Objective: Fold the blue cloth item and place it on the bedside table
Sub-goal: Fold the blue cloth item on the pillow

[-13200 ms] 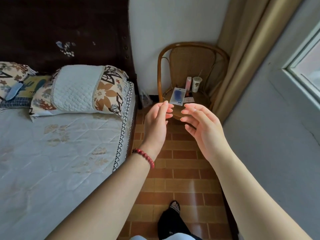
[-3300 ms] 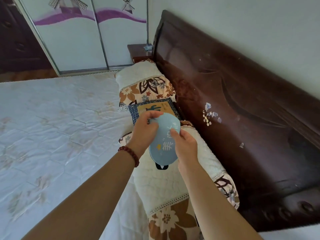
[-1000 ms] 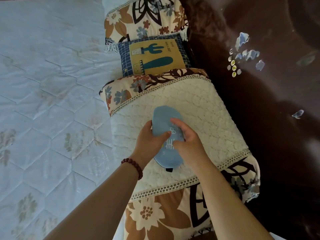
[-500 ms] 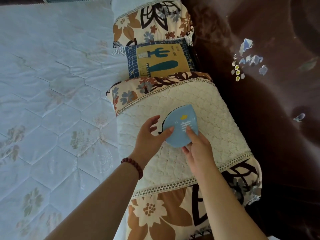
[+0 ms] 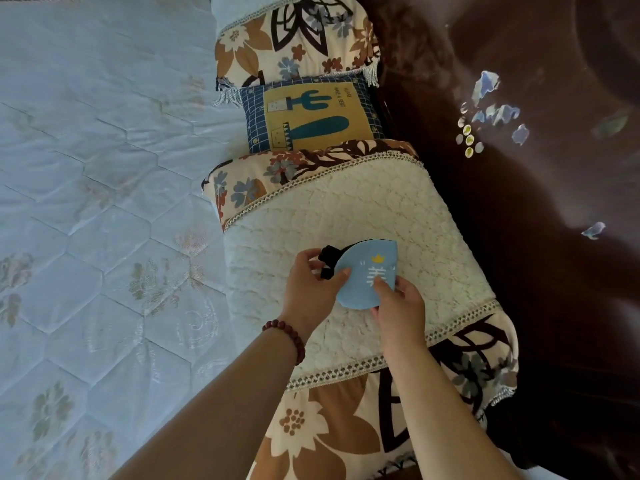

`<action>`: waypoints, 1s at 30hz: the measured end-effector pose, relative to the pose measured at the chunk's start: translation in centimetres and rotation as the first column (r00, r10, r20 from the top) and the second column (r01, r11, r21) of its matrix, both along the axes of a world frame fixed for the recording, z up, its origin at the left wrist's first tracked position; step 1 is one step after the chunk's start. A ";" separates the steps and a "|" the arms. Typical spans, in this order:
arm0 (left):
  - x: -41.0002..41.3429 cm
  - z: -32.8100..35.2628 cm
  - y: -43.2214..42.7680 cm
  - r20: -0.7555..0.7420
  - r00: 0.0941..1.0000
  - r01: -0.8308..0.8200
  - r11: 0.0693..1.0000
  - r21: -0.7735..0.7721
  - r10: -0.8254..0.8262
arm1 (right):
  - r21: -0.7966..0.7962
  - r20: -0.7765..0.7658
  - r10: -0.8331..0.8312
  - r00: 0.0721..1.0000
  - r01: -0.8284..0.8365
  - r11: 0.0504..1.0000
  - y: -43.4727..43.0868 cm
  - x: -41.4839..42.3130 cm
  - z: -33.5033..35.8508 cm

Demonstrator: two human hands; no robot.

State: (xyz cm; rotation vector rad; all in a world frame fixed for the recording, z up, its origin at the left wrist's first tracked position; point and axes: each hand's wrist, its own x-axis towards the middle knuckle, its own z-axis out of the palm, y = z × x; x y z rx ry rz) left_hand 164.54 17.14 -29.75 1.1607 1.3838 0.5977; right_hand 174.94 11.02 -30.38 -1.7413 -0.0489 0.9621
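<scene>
The left hand (image 5: 309, 285) and right hand (image 5: 398, 308) are pinching the doubled blue cloth item (image 5: 367, 274) from either side, both touching it. It is lying mid-pillow (image 5: 346, 216), long axis running from the near edge toward the headboard (image 5: 519, 237) edge.

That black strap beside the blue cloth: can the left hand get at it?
Probably yes. The left hand rests on the blue cloth right beside the black strap, which lies uncovered on the pillow.

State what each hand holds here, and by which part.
Both hold the folded light-blue cloth item on the white quilted pillow: left hand at its left edge by the black strap, right hand at its lower right edge.
</scene>
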 end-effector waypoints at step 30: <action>3.2 -1.7 0.0 -0.003 0.997 -0.082 0.996 0.044 0.083 | 0.076 0.069 0.131 0.989 -0.136 0.988 1.8 2.2 -1.0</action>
